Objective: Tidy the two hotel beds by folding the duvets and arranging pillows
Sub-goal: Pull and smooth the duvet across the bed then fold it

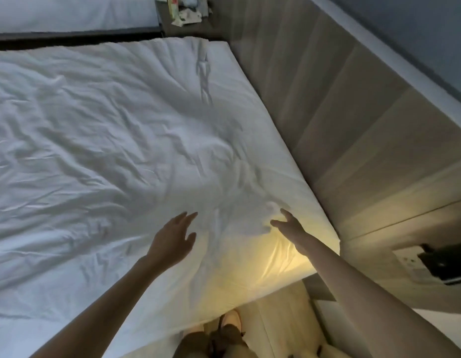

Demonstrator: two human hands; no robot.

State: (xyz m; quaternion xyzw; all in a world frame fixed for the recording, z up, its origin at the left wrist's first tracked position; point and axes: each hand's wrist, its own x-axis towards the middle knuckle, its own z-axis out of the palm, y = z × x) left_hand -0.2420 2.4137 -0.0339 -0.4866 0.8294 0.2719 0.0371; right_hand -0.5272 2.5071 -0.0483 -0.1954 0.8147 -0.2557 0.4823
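White, heavily creased bedding [108,140] lies spread flat across the near bed, reaching the wooden headboard [353,125] on the right. Its near corner glows yellow in warm lamplight. Both bare arms stretch out over that corner. The left hand [172,241] is palm down with its fingers loosely spread and holds nothing. The right hand [288,226], closer to the headboard, is also spread and holds nothing. Whether either hand touches the cloth cannot be told. A second bed [69,11] lies beyond.
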